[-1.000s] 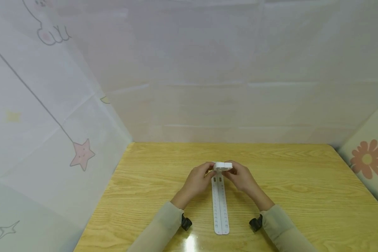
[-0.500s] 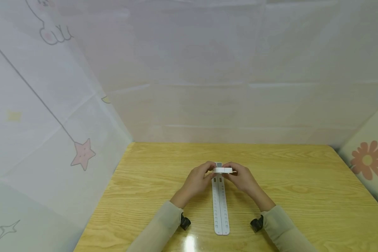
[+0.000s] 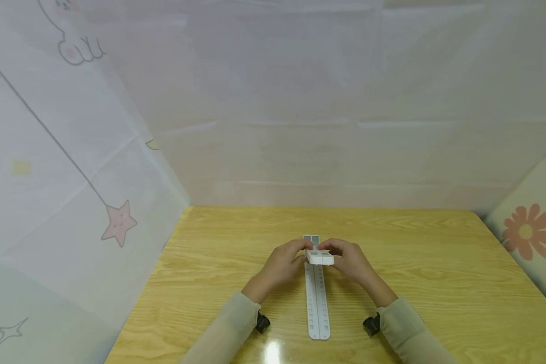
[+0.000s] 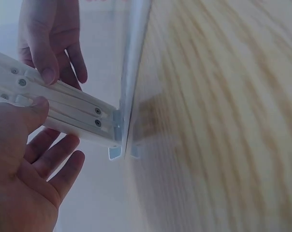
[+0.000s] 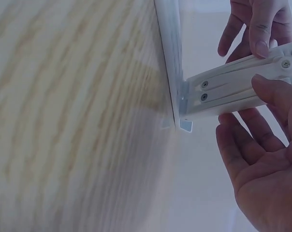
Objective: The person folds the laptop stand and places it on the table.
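A white folding stand stands on the wooden table, its long slotted base strip point(image 3: 317, 308) lying flat and pointing toward me. From near the base's far end rises a hinged white arm point(image 4: 71, 108) with several screws, leaning toward me. My left hand point(image 3: 279, 264) holds the arm's left side between thumb and fingers. On the opposite side my right hand point(image 3: 352, 262) grips the same arm, thumb on its near face in the right wrist view. Grey pads point(image 3: 316, 239) show at the base's far end. The fingertips behind the arm are partly hidden in the head view.
The wooden table point(image 3: 227, 237) extends around the stand on all sides. A pale hanging sheet point(image 3: 273, 126) closes off the back, with printed sheets along the left and right edges. Black wrist cameras point(image 3: 262, 322) sit at both cuffs.
The arm's top has tipped toward me, with both hands following it. Its upper face and the grey pads at the base's far end have come into view.
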The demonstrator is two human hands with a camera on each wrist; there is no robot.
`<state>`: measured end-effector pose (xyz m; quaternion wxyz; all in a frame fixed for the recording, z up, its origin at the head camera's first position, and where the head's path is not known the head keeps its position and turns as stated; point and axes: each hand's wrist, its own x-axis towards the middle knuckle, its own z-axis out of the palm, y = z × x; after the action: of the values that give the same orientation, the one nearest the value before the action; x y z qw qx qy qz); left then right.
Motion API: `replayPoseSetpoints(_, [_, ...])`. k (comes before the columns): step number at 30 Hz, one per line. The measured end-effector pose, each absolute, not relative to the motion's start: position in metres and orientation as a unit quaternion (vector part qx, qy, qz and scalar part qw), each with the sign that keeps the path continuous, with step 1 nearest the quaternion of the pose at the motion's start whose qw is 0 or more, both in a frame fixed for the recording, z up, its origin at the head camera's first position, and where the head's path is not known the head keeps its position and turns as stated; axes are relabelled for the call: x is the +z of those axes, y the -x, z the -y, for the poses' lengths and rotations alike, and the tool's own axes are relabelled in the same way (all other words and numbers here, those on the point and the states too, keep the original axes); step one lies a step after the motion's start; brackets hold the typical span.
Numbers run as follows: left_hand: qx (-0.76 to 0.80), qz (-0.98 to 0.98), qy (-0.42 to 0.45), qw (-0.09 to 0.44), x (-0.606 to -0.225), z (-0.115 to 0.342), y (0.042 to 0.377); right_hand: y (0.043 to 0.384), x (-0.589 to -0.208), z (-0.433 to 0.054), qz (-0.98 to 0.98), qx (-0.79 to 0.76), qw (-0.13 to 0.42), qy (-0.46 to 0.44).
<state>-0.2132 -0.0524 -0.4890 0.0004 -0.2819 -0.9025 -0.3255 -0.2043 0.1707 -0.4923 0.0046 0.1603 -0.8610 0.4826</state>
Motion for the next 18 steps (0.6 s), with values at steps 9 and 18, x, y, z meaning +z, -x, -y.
replayPoseSetpoints(9, [-0.302,0.900,0.315,0.009,-0.4917,0.0552,0.2136,0.2014,-0.4894,-0.1690,0.874,0.449,0.022,-0.184])
replayPoseSetpoints(18, [-0.280,0.900,0.333,0.003,-0.4871,0.0579,0.2152,0.2008,-0.4845,-0.1676,0.886,0.414,0.032,-0.207])
